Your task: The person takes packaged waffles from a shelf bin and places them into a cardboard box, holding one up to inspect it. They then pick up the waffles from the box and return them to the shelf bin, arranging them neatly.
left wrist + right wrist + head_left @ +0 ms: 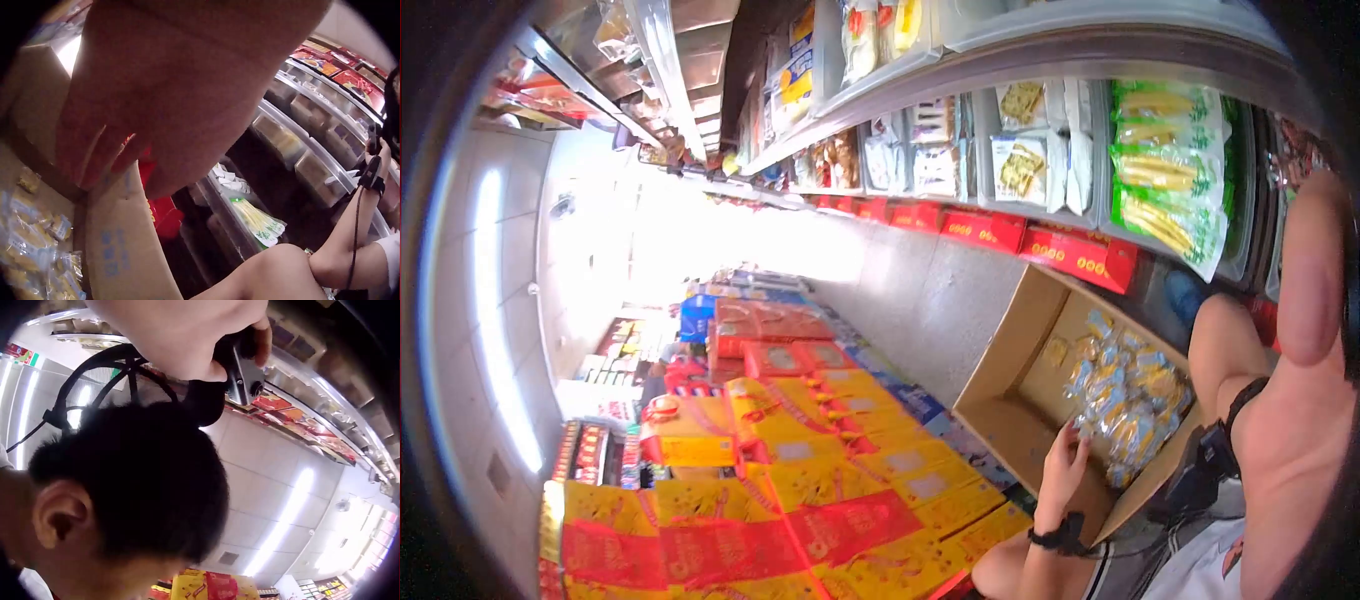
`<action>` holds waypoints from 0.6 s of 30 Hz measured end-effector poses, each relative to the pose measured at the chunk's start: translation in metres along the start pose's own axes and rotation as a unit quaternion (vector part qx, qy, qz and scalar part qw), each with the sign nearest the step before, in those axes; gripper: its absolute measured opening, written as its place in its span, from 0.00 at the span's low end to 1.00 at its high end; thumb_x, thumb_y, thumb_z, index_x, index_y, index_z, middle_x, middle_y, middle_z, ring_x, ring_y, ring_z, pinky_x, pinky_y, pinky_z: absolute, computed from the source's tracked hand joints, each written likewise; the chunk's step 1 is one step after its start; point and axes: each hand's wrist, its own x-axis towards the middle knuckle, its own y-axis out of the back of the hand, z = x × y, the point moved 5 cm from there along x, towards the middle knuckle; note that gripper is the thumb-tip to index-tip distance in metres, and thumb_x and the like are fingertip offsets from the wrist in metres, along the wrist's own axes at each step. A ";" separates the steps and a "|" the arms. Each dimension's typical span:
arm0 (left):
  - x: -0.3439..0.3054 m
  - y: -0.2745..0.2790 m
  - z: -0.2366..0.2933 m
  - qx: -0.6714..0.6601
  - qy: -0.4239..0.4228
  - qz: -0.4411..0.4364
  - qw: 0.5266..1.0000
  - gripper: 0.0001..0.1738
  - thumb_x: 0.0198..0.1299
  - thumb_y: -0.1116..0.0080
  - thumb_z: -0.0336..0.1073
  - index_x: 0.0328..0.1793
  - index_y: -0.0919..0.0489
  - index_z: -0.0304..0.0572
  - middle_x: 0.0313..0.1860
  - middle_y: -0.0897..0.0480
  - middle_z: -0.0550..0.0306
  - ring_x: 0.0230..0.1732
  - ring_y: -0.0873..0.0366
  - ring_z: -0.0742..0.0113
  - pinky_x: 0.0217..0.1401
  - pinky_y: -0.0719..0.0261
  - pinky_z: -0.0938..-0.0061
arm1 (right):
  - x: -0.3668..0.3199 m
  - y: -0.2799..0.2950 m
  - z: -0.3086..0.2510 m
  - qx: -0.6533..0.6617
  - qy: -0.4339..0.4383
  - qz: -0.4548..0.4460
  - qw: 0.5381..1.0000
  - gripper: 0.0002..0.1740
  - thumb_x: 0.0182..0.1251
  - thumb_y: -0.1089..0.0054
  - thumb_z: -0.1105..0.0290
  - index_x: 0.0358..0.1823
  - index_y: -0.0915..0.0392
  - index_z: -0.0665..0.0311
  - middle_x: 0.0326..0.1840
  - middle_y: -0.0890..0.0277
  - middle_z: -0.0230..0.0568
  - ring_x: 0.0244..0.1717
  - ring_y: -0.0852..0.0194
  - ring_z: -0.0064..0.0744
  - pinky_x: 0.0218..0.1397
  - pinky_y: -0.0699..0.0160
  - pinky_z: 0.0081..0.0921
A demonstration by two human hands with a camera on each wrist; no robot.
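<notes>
Left hand (pixel 1065 462) over box (pixel 1000 330), beside packets (pixel 1125 400)

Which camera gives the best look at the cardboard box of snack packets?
The head view: it shows most of the open cardboard box, the snack packets heaped inside and the left hand at their edge. The left wrist view shows only one box wall and a few packets beside the hand. The right wrist view misses it.
</notes>
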 end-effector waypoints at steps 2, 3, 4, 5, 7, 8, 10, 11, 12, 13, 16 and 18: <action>0.002 -0.001 -0.003 -0.016 -0.027 -0.020 0.999 0.28 0.75 0.41 0.39 0.74 0.32 0.28 0.63 0.18 0.41 0.63 0.20 0.59 0.67 0.24 0.68 | 0.003 0.008 -0.011 0.005 -0.003 0.017 1.000 0.23 0.67 0.37 0.73 0.62 0.29 0.69 0.60 0.24 0.49 0.54 0.23 0.36 0.58 0.24 0.29; -0.004 0.005 0.026 -0.013 -0.002 -0.024 1.000 0.30 0.74 0.41 0.41 0.73 0.32 0.29 0.64 0.19 0.39 0.64 0.21 0.57 0.68 0.25 0.67 | 0.001 0.012 -0.021 0.009 -0.002 0.022 1.000 0.23 0.67 0.37 0.73 0.62 0.29 0.69 0.60 0.24 0.49 0.54 0.23 0.36 0.58 0.24 0.29; -0.013 0.013 0.033 0.004 0.001 -0.029 1.000 0.30 0.74 0.41 0.42 0.74 0.32 0.29 0.64 0.19 0.39 0.64 0.21 0.56 0.68 0.24 0.67 | -0.005 0.016 -0.034 0.003 0.009 0.033 0.999 0.23 0.67 0.38 0.74 0.62 0.29 0.69 0.60 0.24 0.49 0.54 0.23 0.36 0.58 0.24 0.29; -0.016 0.016 0.023 0.026 -0.006 -0.034 0.999 0.30 0.74 0.41 0.42 0.74 0.32 0.29 0.64 0.19 0.39 0.64 0.21 0.56 0.68 0.24 0.67 | -0.011 0.014 -0.048 -0.016 0.039 0.021 0.999 0.23 0.67 0.38 0.74 0.62 0.29 0.69 0.60 0.24 0.49 0.54 0.23 0.36 0.58 0.24 0.29; -0.017 0.007 0.019 0.051 -0.026 -0.056 0.997 0.31 0.74 0.41 0.43 0.74 0.32 0.29 0.64 0.19 0.38 0.65 0.21 0.55 0.67 0.24 0.66 | -0.025 -0.018 -0.067 -0.062 0.085 -0.021 0.994 0.23 0.67 0.38 0.74 0.63 0.29 0.69 0.60 0.25 0.49 0.54 0.23 0.36 0.57 0.24 0.29; -0.023 0.007 0.018 0.052 -0.021 -0.055 0.997 0.31 0.74 0.40 0.44 0.74 0.32 0.29 0.64 0.19 0.38 0.65 0.21 0.55 0.67 0.24 0.66 | -0.029 -0.019 -0.064 -0.058 0.076 -0.016 0.995 0.23 0.67 0.38 0.74 0.63 0.29 0.69 0.60 0.25 0.49 0.54 0.24 0.36 0.57 0.24 0.29; -0.028 0.012 0.016 0.060 0.000 -0.041 0.997 0.32 0.74 0.40 0.45 0.74 0.32 0.29 0.64 0.20 0.38 0.65 0.21 0.54 0.67 0.24 0.66 | -0.024 -0.017 -0.044 -0.054 0.056 -0.025 0.997 0.24 0.67 0.38 0.74 0.63 0.30 0.69 0.60 0.25 0.49 0.54 0.24 0.36 0.57 0.24 0.29; -0.026 0.008 0.011 0.064 -0.002 -0.043 0.997 0.32 0.74 0.40 0.45 0.74 0.32 0.29 0.64 0.20 0.38 0.65 0.21 0.54 0.67 0.24 0.66 | -0.024 -0.018 -0.035 -0.056 0.049 -0.038 0.996 0.24 0.67 0.38 0.74 0.63 0.30 0.69 0.60 0.25 0.49 0.54 0.24 0.36 0.57 0.24 0.29; -0.023 0.002 -0.014 0.101 -0.004 -0.041 0.994 0.33 0.73 0.40 0.47 0.74 0.32 0.31 0.63 0.20 0.35 0.65 0.21 0.48 0.67 0.24 0.63 | -0.027 -0.020 -0.030 -0.058 0.050 -0.056 0.995 0.24 0.67 0.38 0.74 0.63 0.30 0.70 0.60 0.25 0.49 0.54 0.24 0.36 0.57 0.24 0.29; -0.017 0.009 0.005 0.106 -0.004 -0.040 0.994 0.30 0.71 0.43 0.40 0.76 0.32 0.37 0.68 0.23 0.41 0.66 0.23 0.49 0.67 0.23 0.64 | -0.030 -0.021 -0.024 -0.055 0.049 -0.069 0.995 0.24 0.67 0.38 0.74 0.63 0.30 0.70 0.60 0.25 0.49 0.54 0.24 0.36 0.57 0.24 0.29; -0.031 0.007 0.016 0.099 -0.012 -0.031 0.995 0.30 0.70 0.45 0.35 0.79 0.32 0.45 0.75 0.29 0.46 0.72 0.29 0.52 0.70 0.25 0.62 | -0.038 -0.032 -0.011 -0.035 0.030 -0.086 0.995 0.24 0.67 0.38 0.74 0.64 0.30 0.70 0.60 0.25 0.49 0.54 0.24 0.36 0.57 0.24 0.29; -0.030 0.005 0.016 0.108 -0.039 -0.036 0.993 0.31 0.71 0.43 0.39 0.78 0.33 0.40 0.71 0.27 0.40 0.70 0.28 0.47 0.70 0.26 0.60 | -0.042 -0.031 -0.007 -0.022 0.020 -0.085 0.996 0.25 0.67 0.39 0.75 0.64 0.31 0.70 0.60 0.26 0.49 0.54 0.24 0.36 0.57 0.24 0.29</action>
